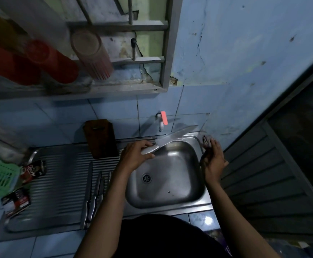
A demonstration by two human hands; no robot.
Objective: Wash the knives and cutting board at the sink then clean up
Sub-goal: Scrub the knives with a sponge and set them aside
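While the left hand point(135, 155) clamps the knife point(167, 141) by its handle over the sink's point(170, 202) back edge, its stiff blade probably runs slippery; right hand point(212, 159) grips a cloth point(207, 142) at the right rim.

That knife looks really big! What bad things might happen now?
The left hand grips the big knife by its handle while the blade sticks out toward the tap; it might knock against it. The right hand reaches for a cloth at the sink corner, close to the blade, so a careless move may cut it.
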